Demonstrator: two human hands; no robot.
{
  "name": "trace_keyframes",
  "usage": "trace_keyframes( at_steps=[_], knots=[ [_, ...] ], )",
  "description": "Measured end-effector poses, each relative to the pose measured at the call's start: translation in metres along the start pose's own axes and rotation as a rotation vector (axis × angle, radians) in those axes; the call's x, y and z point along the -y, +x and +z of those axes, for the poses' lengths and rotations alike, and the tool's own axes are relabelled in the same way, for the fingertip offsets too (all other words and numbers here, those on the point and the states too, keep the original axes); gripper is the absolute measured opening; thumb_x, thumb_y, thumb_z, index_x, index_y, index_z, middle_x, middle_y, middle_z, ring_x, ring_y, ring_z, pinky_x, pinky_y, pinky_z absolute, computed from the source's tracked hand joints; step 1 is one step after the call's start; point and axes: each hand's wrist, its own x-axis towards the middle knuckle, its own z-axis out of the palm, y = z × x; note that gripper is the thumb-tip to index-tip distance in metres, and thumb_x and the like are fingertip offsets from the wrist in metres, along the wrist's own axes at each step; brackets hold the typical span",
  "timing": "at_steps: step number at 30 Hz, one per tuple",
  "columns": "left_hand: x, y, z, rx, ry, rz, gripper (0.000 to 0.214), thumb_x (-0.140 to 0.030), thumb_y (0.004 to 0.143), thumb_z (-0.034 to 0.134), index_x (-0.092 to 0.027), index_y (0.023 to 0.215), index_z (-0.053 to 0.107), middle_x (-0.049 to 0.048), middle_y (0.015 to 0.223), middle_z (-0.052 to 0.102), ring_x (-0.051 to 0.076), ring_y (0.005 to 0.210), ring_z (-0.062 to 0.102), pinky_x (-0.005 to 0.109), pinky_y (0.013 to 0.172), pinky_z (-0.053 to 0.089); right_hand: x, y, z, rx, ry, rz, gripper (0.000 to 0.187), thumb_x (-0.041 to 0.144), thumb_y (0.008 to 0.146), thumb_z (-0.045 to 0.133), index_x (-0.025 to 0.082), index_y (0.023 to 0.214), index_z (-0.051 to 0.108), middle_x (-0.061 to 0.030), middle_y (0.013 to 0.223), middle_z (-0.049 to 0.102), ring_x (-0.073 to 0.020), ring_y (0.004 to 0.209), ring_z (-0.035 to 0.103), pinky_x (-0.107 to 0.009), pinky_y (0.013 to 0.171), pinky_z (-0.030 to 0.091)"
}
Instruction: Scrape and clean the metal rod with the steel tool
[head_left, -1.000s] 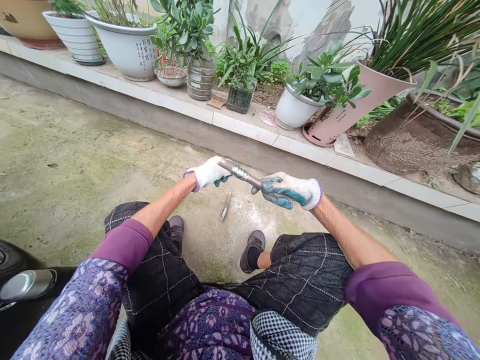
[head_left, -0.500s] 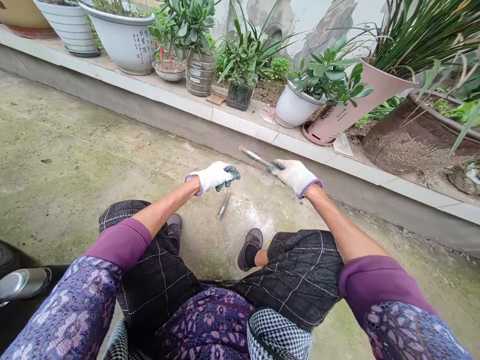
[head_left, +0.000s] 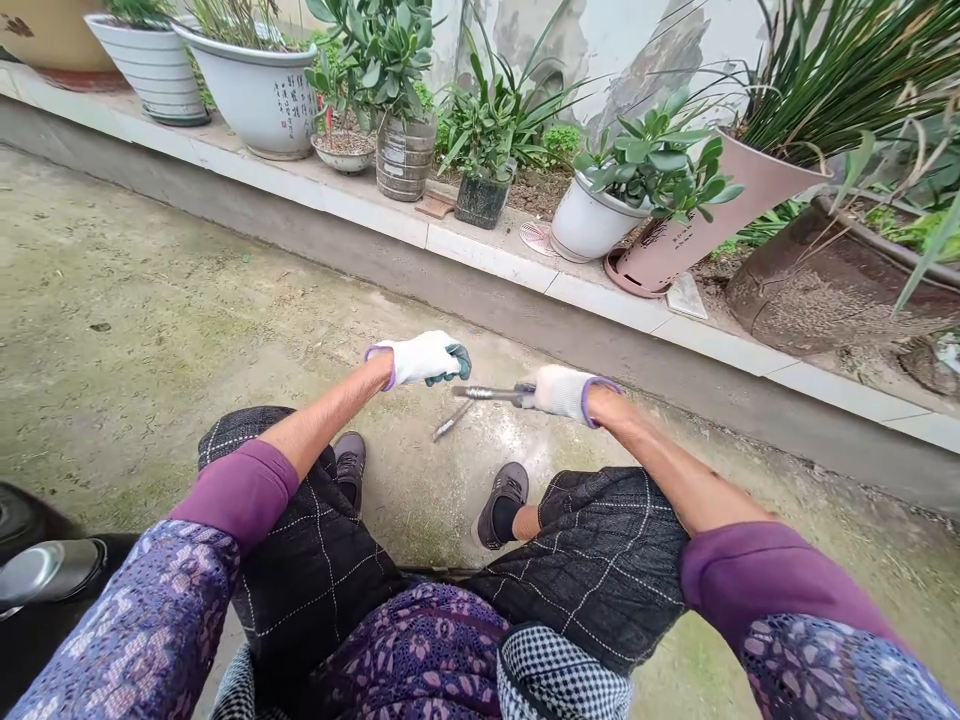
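My right hand (head_left: 559,390), in a white glove with dark grip coating, is closed around one end of a thin rod (head_left: 484,393) with silvery wire wound near its other end. The rod points left, roughly level, above the ground. My left hand (head_left: 435,358), gloved the same way, has its fingers curled in a pinch just above and left of the rod's tip. A fine strand between them shows in the earlier picture; now it is too thin to make out. Below, a second short rod (head_left: 451,421) with a silvery wrapped part lies on the concrete.
A low tiled ledge (head_left: 487,262) crosses ahead with several potted plants, including a white pot (head_left: 592,222) and a pink tall pot (head_left: 682,215). My shoes (head_left: 506,495) flank the ground rod. A dark object with a shiny metal top (head_left: 49,570) stands at left.
My right hand has moved down and toward me, and the rod has swung from slanting up-left to nearly level. My left hand has shifted slightly left, its fingers more curled.
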Motion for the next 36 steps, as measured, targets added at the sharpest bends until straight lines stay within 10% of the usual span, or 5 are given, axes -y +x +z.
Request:
trace_keyframes(
  at_steps=[7, 16, 24, 30, 36],
  knots=[
    [-0.006, 0.003, 0.018, 0.050, -0.138, 0.028, 0.019, -0.024, 0.072, 0.065, -0.017, 0.086, 0.078, 0.0035, 0.061, 0.066, 0.011, 0.041, 0.051, 0.022, 0.039, 0.041, 0.022, -0.008, -0.045, -0.516, 0.054, 0.151, 0.030, 0.045, 0.083, 0.064, 0.018, 0.095, 0.069, 0.0027, 0.060, 0.051, -0.0092, 0.046, 0.042, -0.021, 0.040, 0.033],
    [-0.018, -0.003, 0.001, 0.006, -0.004, 0.053, 0.010, -0.016, 0.069, 0.069, -0.015, 0.077, 0.075, -0.0003, 0.055, 0.060, 0.010, 0.045, 0.048, 0.020, 0.043, 0.037, 0.057, -0.029, -0.009, 0.324, 0.139, 0.066, 0.041, 0.054, 0.079, 0.068, 0.016, 0.096, 0.070, 0.0037, 0.060, 0.052, -0.0070, 0.041, 0.039, -0.021, 0.035, 0.032],
    [-0.013, -0.010, 0.013, 0.011, 0.064, -0.044, 0.019, -0.014, 0.076, 0.068, -0.008, 0.094, 0.074, 0.0011, 0.059, 0.063, 0.007, 0.048, 0.048, 0.017, 0.047, 0.038, 0.027, -0.002, -0.024, -0.176, -0.650, 0.243, 0.034, 0.043, 0.089, 0.054, 0.023, 0.109, 0.073, -0.0047, 0.086, 0.072, -0.0180, 0.071, 0.061, -0.027, 0.059, 0.039],
    [-0.021, 0.000, 0.011, 0.017, -0.072, 0.007, 0.023, -0.020, 0.084, 0.060, -0.010, 0.100, 0.072, 0.0012, 0.065, 0.062, 0.007, 0.043, 0.047, 0.019, 0.041, 0.040, 0.038, -0.015, -0.042, -0.544, -0.212, 0.150, 0.035, 0.043, 0.087, 0.058, 0.018, 0.109, 0.071, -0.0025, 0.076, 0.066, -0.0140, 0.062, 0.055, -0.025, 0.055, 0.042],
    [-0.014, 0.004, 0.009, 0.058, -0.021, 0.034, 0.022, -0.021, 0.083, 0.057, -0.013, 0.096, 0.072, -0.0020, 0.059, 0.054, 0.007, 0.043, 0.045, 0.017, 0.039, 0.038, 0.056, -0.032, -0.026, -0.047, 0.398, 0.067, 0.046, 0.049, 0.079, 0.067, 0.015, 0.109, 0.067, 0.0054, 0.061, 0.048, -0.0075, 0.042, 0.039, -0.020, 0.033, 0.035]
  ],
)
